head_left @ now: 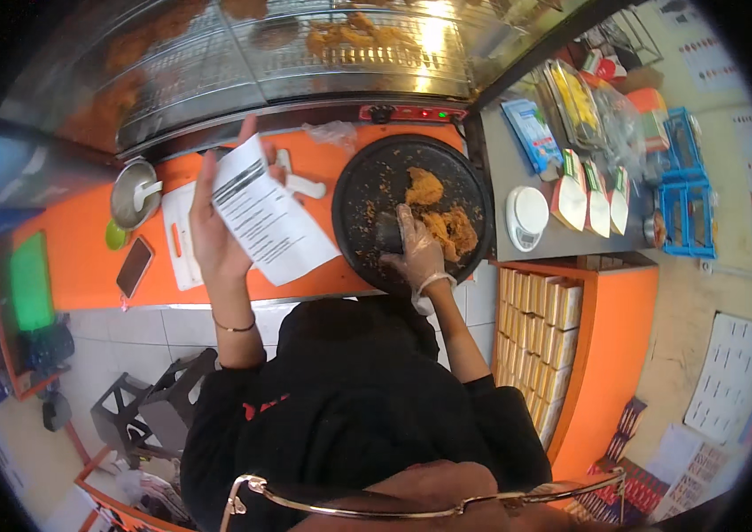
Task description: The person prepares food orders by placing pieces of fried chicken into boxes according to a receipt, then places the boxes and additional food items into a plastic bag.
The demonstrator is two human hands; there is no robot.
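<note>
In my bare left hand is a white sheet of paper with printed lines, held tilted above the orange counter. My right hand wears a clear plastic glove and reaches over a round black tray scattered with crumbs. Between its thumb and fingers is a dark grey blocky object whose kind I cannot make out. Beside those fingers lie pieces of fried chicken, and another fried chicken piece sits farther back on the tray.
A glass warming cabinet with fried food runs along the back. To the left are a metal bowl, a phone and a white cutting board. A white scale and several paper food sleeves stand to the right.
</note>
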